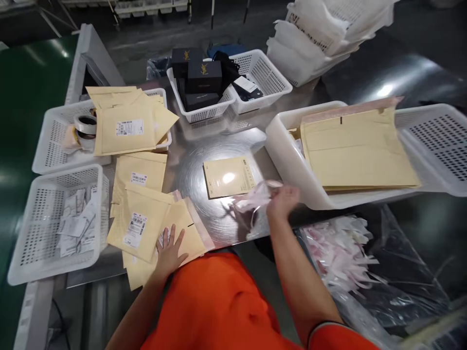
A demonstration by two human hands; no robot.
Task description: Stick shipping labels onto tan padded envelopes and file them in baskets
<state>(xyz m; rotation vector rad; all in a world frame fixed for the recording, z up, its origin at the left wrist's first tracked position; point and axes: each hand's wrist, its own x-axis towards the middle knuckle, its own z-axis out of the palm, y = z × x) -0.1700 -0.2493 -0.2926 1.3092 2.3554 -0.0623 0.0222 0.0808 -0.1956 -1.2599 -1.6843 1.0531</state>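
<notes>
My left hand (pixel 169 252) lies flat with spread fingers on a yellow padded envelope (pixel 188 231) at the table's front edge. That envelope has a pink strip along its right side. My right hand (pixel 282 201) is closed on a translucent pinkish peel-off strip (pixel 255 197), blurred by motion, beside the white bin. Just beyond the strip, a flat beige box (pixel 229 177) with small dark print rests on the metal table. Labelled padded envelopes (pixel 146 214) overlap to the left of my left hand, partly covering the one under it.
A white bin (pixel 292 155) holds unlabelled envelopes (pixel 359 150). At left are a basket of paper slips (pixel 27 233) and a basket with tape rolls (pixel 54 136). Black boxes (pixel 204 75) sit in a basket behind. A bag of discarded strips (pixel 343 248) hangs at lower right.
</notes>
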